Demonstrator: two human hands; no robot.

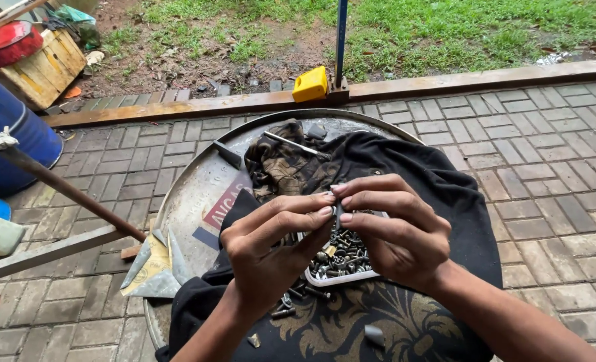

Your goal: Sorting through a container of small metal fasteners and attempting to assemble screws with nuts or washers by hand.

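Note:
My left hand [271, 245] and my right hand [395, 228] meet fingertip to fingertip over a white tray [351, 276] full of several screws, bolts and nuts. Between the fingertips of both hands I pinch a small dark bolt [338, 218], held upright. The tray rests on a black cloth with a gold pattern [439, 194], spread over a round metal drum top [197, 194]. A few loose screws [291, 302] lie on the cloth beside the tray, below my left hand.
Brick paving [532, 154] surrounds the drum. A blue barrel [6, 127] and a rusty rod [63, 188] stand at the left. A yellow block [310, 84] and a blue pole [341, 40] sit by the kerb, with grass beyond. Torn metal sheet [151, 265] lies at the drum's left edge.

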